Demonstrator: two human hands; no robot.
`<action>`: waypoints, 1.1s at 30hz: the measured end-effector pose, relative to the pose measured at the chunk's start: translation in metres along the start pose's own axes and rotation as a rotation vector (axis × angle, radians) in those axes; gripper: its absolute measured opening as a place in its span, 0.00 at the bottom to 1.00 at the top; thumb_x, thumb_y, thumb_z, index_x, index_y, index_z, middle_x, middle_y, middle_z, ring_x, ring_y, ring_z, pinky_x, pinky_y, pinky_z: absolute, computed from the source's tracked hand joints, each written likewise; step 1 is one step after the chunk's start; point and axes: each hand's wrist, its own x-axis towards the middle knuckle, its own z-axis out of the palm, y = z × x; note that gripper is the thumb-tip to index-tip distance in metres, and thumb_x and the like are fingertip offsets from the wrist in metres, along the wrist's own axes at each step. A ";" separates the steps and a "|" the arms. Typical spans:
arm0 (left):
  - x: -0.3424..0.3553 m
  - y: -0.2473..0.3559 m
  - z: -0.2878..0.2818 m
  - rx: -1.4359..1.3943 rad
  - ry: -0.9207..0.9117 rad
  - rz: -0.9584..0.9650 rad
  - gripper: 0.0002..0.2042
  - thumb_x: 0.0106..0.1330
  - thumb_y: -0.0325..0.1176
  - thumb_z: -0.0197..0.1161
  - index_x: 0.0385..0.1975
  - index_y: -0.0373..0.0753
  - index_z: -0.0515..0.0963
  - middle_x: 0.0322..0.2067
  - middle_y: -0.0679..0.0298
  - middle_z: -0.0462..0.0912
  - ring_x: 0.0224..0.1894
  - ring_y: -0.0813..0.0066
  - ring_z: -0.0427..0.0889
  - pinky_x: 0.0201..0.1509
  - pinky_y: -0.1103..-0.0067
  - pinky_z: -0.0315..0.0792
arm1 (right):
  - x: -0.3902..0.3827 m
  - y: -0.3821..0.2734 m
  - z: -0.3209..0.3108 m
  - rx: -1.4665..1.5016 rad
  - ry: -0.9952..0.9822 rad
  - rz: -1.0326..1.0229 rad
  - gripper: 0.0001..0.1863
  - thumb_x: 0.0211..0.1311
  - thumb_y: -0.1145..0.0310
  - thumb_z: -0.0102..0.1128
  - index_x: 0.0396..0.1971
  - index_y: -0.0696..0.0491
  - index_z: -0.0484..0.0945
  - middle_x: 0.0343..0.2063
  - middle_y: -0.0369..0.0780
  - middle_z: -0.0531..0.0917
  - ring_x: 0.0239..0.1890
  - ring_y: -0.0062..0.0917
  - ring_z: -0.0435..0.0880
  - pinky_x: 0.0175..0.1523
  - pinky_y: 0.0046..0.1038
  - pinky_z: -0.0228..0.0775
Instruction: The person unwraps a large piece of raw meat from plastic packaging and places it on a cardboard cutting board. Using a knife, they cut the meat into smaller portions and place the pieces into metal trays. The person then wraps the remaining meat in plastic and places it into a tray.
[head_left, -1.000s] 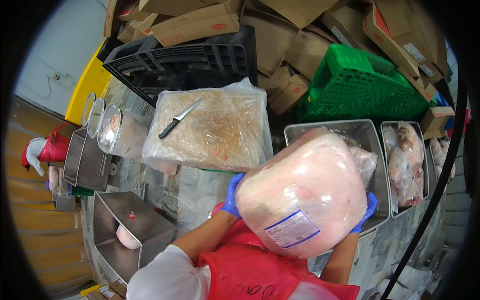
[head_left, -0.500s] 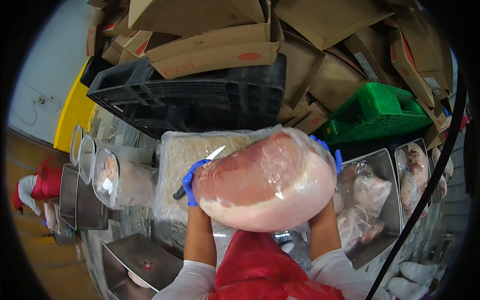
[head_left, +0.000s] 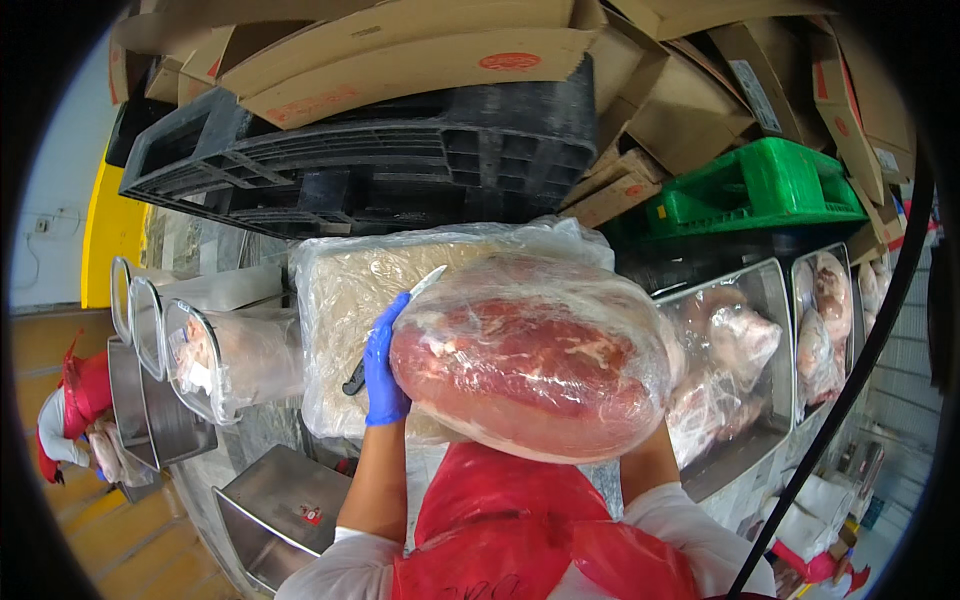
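Note:
A large red, fat-streaked piece of meat in clear wrap [head_left: 530, 370] is held over the board in front of me. My left hand [head_left: 383, 365] grips its left side in a blue glove, fingers pressed against it. My right forearm [head_left: 645, 460] reaches to its right side, where my right hand is hidden behind the meat. Beneath and behind it lies a plastic-covered board [head_left: 330, 250] with a knife [head_left: 425, 282], whose black handle shows left of my left hand.
Clear bagged containers [head_left: 230, 350] stand left, steel bins [head_left: 280, 500] lower left. Trays of wrapped meat [head_left: 735, 450] line the right. Behind are black [head_left: 360, 160] and green pallets [head_left: 760, 190] and cardboard boxes [head_left: 410, 60]. Co-workers appear far left [head_left: 80, 400] and lower right [head_left: 805, 550].
The meat has been turned from pale, labelled side up to red flesh up, and carried left over the board. My right hand has become hidden behind it.

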 end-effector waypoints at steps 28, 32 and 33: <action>-0.120 0.006 -0.019 0.601 -0.152 0.068 0.48 0.46 0.26 0.72 0.69 0.35 0.51 0.66 0.56 0.58 0.66 0.66 0.59 0.69 0.71 0.54 | -0.069 0.024 0.013 -1.196 -0.123 -0.460 0.38 0.49 0.66 0.70 0.59 0.59 0.62 0.55 0.45 0.71 0.59 0.34 0.68 0.65 0.34 0.56; -0.145 -0.027 -0.041 0.711 0.087 0.337 0.50 0.46 0.26 0.74 0.69 0.36 0.49 0.68 0.54 0.54 0.68 0.66 0.54 0.71 0.70 0.51 | -0.006 0.036 0.031 -1.184 -0.283 -0.294 0.38 0.55 0.60 0.67 0.62 0.57 0.60 0.59 0.46 0.68 0.63 0.33 0.65 0.66 0.31 0.55; -0.144 -0.029 -0.031 0.719 0.144 0.417 0.49 0.47 0.26 0.74 0.69 0.35 0.49 0.68 0.54 0.54 0.68 0.66 0.54 0.71 0.70 0.49 | 0.008 0.040 0.035 -1.193 -0.274 -0.245 0.38 0.56 0.59 0.66 0.63 0.56 0.59 0.60 0.46 0.67 0.63 0.32 0.65 0.66 0.31 0.55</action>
